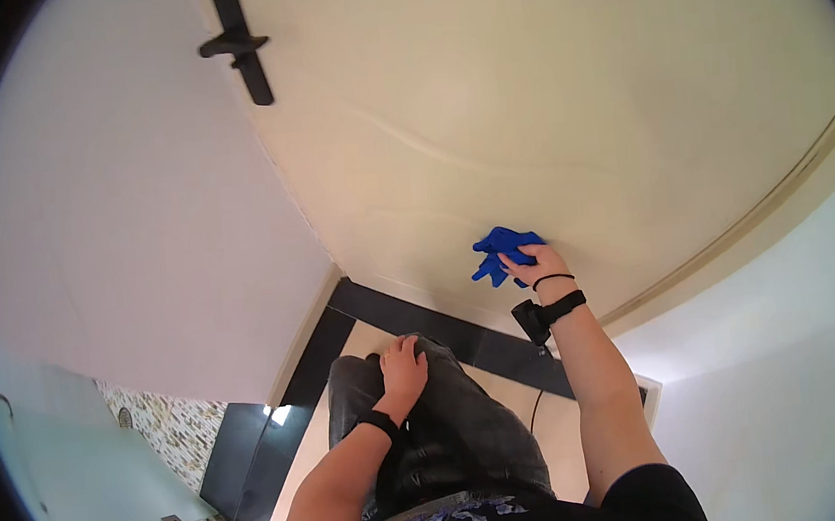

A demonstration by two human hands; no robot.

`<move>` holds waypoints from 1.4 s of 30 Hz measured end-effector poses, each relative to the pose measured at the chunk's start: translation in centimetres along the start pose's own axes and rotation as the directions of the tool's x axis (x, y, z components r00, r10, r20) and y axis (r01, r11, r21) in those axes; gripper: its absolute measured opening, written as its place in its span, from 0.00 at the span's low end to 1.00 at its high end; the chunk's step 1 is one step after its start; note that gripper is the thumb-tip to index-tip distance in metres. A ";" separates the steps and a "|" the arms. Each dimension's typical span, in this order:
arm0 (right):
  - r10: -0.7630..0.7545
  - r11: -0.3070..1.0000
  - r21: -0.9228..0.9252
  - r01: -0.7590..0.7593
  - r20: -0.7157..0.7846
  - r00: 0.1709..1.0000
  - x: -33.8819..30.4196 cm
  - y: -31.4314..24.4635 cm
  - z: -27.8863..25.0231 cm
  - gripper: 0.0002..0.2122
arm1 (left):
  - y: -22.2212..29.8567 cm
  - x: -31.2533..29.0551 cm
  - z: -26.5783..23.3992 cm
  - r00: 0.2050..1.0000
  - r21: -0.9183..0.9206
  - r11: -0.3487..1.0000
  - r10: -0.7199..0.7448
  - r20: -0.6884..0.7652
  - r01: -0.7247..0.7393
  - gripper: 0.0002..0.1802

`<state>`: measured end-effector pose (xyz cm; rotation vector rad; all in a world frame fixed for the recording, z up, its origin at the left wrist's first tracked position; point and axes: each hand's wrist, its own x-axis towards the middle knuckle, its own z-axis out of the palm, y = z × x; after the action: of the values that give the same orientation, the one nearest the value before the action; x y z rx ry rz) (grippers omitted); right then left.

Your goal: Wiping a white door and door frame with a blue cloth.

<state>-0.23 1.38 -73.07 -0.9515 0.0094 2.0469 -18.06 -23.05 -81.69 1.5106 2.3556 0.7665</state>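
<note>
A crumpled blue cloth [502,244] lies against the lower part of a cream door [445,127]. My right hand [542,267] is closed on it and presses it to the door's surface. Loose ends of the cloth stick out past my fingers. My left hand [405,370] rests on my bent knee in dark jeans, fingers laid over it and holding nothing. On my right wrist are a thin black band and a strap with a small black device [531,322]; another black band [380,423] circles my left wrist.
High on the door's left side is a black handle [241,44]. A pale wall [121,209] stands to the left, a white wall [791,385] to the right. Dark floor trim [423,322] borders beige tiles. At the lower left are a glass panel [96,472] and mosaic tiles [168,430].
</note>
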 end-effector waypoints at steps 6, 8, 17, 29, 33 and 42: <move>-0.004 0.985 -0.164 0.058 0.313 0.950 -4.7 -0.6 5.6 0.17 | 2.2 -1.8 -2.3 0.991 -0.092 0.995 0.017 -0.135 -0.030 0.21; 0.062 0.998 -0.023 -0.058 0.268 0.961 -5.9 0.6 8.1 0.17 | 1.8 -2.2 -2.7 0.971 -0.130 0.987 0.058 -0.233 -0.090 0.21; 0.118 0.991 0.002 -0.132 0.425 0.897 -11.9 1.7 22.6 0.15 | 5.5 3.6 -13.2 0.881 -0.192 0.936 0.190 -0.433 -0.296 0.20; -0.109 0.991 0.000 0.135 0.597 0.795 -15.9 1.9 25.0 0.12 | 18.8 12.5 -25.8 1.000 -0.899 0.437 -0.017 -0.018 -0.008 0.40; -0.131 0.966 -0.101 0.240 0.605 0.786 -13.7 2.6 24.8 0.16 | 20.4 15.9 -26.0 0.997 -0.951 0.310 0.071 0.028 0.005 0.46; -0.004 0.855 -0.280 0.437 0.839 0.544 -15.6 3.1 24.8 0.18 | 24.9 14.9 -28.0 0.682 -0.378 0.754 0.124 -0.721 -0.537 0.34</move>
<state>-12.40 -3.25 -46.64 -0.1207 -1.1132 2.0780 -18.35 -9.92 -43.58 1.5696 1.8709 2.2103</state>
